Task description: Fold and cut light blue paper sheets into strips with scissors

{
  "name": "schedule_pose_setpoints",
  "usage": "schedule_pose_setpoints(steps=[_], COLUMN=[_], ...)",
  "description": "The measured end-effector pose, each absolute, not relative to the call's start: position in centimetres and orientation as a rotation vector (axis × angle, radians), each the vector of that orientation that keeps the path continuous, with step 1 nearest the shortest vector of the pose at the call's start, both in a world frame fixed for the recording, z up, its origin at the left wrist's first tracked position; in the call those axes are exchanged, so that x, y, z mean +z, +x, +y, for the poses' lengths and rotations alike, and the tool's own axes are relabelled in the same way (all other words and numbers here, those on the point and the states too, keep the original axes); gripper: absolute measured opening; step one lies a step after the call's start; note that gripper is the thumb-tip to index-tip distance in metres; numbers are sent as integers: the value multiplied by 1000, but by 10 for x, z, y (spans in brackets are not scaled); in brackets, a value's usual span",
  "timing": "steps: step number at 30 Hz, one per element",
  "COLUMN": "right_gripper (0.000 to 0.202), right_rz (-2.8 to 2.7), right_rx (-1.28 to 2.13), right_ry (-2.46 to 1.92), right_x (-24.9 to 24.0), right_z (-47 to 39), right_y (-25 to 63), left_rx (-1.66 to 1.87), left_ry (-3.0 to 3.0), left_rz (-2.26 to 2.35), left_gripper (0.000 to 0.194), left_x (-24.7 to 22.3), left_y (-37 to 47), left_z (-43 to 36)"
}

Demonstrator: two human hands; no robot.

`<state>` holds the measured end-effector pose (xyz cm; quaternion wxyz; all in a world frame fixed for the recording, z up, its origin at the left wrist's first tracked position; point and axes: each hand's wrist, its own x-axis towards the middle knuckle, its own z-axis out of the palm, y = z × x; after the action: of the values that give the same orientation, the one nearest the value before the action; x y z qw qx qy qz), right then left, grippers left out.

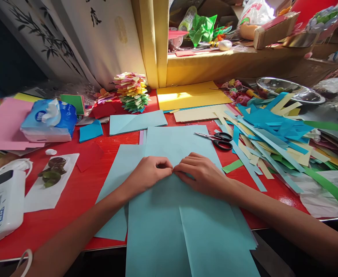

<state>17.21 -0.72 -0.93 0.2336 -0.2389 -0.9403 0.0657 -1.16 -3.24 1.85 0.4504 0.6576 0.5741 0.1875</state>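
Below, red table (42,225), blue paper (157,234); beyond, post (159,46).

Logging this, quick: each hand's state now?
Left hand: pinched closed over light-blue rectangular paper sheet; held item unclear.
Right hand: curled; whether open or closed cannot be told.

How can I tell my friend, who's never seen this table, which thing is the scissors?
Find the red table, then the big light blue paper in its middle. Across the paper's right edge, just beyond the right hand, lie the scissors. Black-handled and looped, they stand out from the flat paper strips beside them.
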Motion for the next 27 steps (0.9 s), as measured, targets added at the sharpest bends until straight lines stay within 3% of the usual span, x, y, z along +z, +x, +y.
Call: schedule_pose_setpoints(steps=[7,13,17,27], right_gripper=[25,45,51,47], right_rz=[-2509,-2608,-2693,-2682], right_rx=[190,299,302,120], right_ry=[-928,-898,-918,-1079], right_x=[-6,-13,-22,-23], right_z=[-1,0,4,6], right_y=[176,177,176,176], left_rx=[497,642,554,595], left_ry=[1722,1845,1946,1908], left_rz=[1551,1673,1775,1844], left_gripper=[23,23,21,20], left_x=[19,4,6,11], left_y=[-27,-30,-39,-54], left_z=[-23,-16,-11,-4])
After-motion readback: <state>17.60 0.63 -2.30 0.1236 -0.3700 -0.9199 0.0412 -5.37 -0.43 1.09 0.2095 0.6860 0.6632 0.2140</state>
